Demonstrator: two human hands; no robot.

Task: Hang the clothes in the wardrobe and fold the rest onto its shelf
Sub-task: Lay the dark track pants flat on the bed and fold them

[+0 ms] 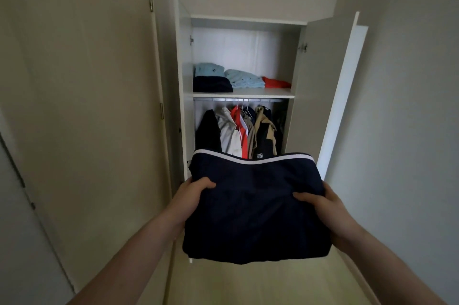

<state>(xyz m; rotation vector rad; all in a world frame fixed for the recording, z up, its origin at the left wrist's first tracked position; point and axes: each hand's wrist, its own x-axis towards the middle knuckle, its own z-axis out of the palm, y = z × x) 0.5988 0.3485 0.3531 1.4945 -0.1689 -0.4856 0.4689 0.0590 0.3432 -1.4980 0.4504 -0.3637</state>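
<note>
A folded navy garment [255,210] with a white stripe along its far edge lies flat between my hands, in front of the open wardrobe [298,105]. My left hand [196,193] grips its left edge, thumb on top. My right hand [323,201] grips its right edge, thumb on top. The wardrobe's shelf [243,93] carries a navy folded pile [212,84], two light blue folded pieces [244,78] and a red folded piece [277,82]. Below the shelf, several garments [244,130] hang from hangers on a rail [238,100]; the navy garment hides their lower parts.
The wardrobe's right door [345,96] stands open toward me, and its left door [182,81] is open edge-on. A tall closed door [82,96] fills the wall on the left. Pale wooden floor [260,284] shows below my arms, with a white wall on the right.
</note>
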